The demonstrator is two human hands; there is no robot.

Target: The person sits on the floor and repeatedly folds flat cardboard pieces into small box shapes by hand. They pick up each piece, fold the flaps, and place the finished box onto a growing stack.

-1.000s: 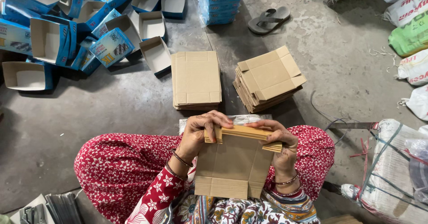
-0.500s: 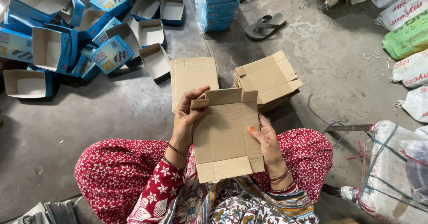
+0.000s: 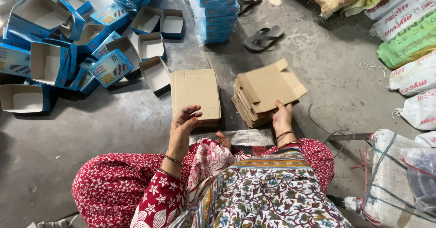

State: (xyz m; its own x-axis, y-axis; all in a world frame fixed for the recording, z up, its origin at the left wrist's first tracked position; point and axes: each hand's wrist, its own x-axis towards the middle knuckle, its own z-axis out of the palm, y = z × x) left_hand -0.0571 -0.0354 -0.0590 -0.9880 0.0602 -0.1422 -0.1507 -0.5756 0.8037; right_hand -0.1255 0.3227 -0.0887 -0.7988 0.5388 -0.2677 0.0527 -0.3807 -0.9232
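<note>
Sheet (image 3: 272, 85): plain brown flat card, flaps out, atop right stack (image 3: 254, 112) on floor.
Axis: long side ran near-left to far-right.
Right hand (image 3: 282, 118): pinched its near edge.
Left hand (image 3: 182, 130): released, empty.

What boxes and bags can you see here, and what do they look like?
Blue open cartons: heaped far left, pale insides.
Wrapped blue box stack: top middle, in clear film.
Flat brown cardboard stack: centre, by the left hand.
Messy brown cardboard stack: right of it, touched by the right hand.
White and green sacks: right edge, printed.
</note>
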